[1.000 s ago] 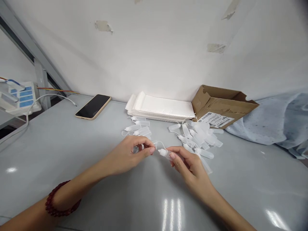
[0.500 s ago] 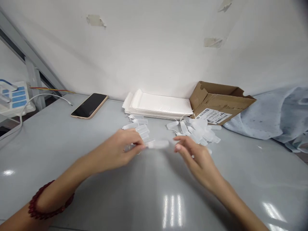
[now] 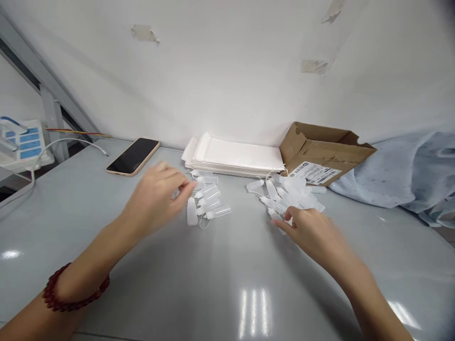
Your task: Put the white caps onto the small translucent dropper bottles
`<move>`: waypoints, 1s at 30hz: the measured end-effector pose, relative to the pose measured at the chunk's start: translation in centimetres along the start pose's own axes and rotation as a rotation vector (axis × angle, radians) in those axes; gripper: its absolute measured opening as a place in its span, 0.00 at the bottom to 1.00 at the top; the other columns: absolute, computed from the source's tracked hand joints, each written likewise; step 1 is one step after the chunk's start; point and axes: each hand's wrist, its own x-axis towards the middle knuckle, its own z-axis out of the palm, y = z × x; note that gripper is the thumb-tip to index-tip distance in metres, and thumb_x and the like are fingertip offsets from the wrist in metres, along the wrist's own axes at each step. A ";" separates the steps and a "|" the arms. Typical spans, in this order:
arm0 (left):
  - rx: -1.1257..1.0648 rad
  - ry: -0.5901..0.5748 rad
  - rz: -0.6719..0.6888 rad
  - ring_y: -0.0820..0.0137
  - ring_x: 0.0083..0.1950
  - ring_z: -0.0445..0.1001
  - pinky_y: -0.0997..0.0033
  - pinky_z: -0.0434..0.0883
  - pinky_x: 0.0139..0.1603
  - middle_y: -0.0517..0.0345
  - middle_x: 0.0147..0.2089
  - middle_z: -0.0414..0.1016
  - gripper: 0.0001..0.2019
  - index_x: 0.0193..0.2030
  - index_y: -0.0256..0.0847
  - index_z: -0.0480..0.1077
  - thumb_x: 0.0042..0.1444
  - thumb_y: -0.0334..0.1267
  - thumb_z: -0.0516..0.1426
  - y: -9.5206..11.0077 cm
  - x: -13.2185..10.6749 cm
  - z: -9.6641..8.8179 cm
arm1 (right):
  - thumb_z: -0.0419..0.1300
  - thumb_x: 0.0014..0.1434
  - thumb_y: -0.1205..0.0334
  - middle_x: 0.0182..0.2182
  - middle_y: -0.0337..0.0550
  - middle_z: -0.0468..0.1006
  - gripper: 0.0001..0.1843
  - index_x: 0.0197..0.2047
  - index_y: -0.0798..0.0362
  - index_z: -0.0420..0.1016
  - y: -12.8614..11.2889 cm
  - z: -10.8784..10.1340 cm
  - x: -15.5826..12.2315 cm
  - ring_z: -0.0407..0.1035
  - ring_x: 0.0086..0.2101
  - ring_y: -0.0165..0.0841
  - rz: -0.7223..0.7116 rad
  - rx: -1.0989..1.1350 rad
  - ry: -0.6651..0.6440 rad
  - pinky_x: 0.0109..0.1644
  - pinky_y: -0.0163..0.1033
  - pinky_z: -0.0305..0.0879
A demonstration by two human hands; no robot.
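Observation:
Small translucent plastic dropper bottles with white tips and thin cords lie in two groups on the grey table. My left hand [image 3: 156,196], slightly blurred, hovers beside the left group of bottles [image 3: 209,203]. Its thumb and forefinger are pressed together, and nothing shows in them. One bottle [image 3: 219,211] lies at the near right side of that group. My right hand [image 3: 314,229] reaches to the near side of the larger right pile of bottles [image 3: 296,192]. Its thumb and forefinger close on a dropper bottle [image 3: 273,214], partly hidden by the thumb.
Flat white packets [image 3: 245,154] are stacked against the wall behind the bottles. Beside them, an open cardboard box [image 3: 327,158] leans tilted, with pale blue fabric [image 3: 394,170] to its right. A phone [image 3: 133,156] and a white cable [image 3: 71,139] lie at the left.
My left hand has let go of a dropper bottle, now lying with the left group, and drawn back leftward. My right hand has moved right and down onto a bottle at the right pile.

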 end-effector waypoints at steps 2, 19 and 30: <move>-0.040 -0.157 0.020 0.62 0.36 0.66 0.64 0.61 0.38 0.56 0.26 0.71 0.15 0.25 0.41 0.68 0.60 0.43 0.50 0.1 0.0 0.3 | 0.57 0.57 0.51 0.20 0.45 0.73 0.15 0.23 0.50 0.68 0.1 0.3 0.2 0.65 0.19 0.37 -0.009 0.010 -0.022 0.22 0.37 0.48; -0.398 -0.297 0.041 0.64 0.43 0.68 0.66 0.67 0.44 0.56 0.35 0.74 0.11 0.45 0.41 0.69 0.61 0.40 0.50 3.2 -1.3 1.9 | 0.51 0.61 0.54 0.19 0.33 0.58 0.20 0.21 0.52 0.57 -2.1 -0.6 -1.2 0.54 0.22 0.26 -0.202 0.893 -0.345 0.25 0.34 0.49; -0.619 -0.456 -0.050 0.64 0.47 0.67 0.63 0.66 0.48 0.56 0.46 0.73 0.18 0.58 0.47 0.63 0.62 0.43 0.49 4.4 -1.7 2.1 | 0.50 0.64 0.57 0.25 0.36 0.68 0.12 0.37 0.54 0.71 -3.8 -0.5 -2.3 0.62 0.25 0.27 -0.314 1.336 -0.632 0.36 0.36 0.61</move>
